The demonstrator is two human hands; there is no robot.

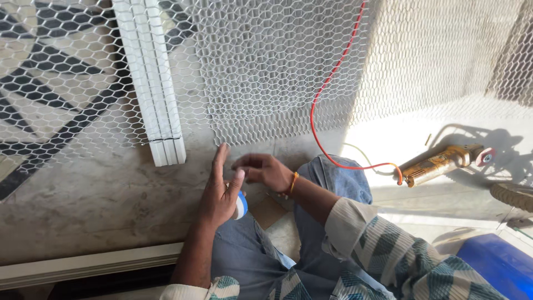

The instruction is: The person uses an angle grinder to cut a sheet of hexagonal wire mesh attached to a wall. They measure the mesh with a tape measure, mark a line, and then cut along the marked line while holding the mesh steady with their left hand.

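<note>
Seated person working a small blue-and-white roll, likely tape, over their knees, beside wire mesh.

Nearest: left hand [221,191] holds the roll [241,205] against the palm, fingers straight and together, thumb up. Right hand [262,169], just beyond, fingers curled and pinched near it; whether they grip a loose end, cannot tell. Looks like the unwinding step; next needs a firm pinch. Farther: white slat bundle [157,83] on hexagonal mesh [266,66], red cable [327,94], yellow grinder [441,162] right. Blue container [497,264] at corner, no label visible.
</note>
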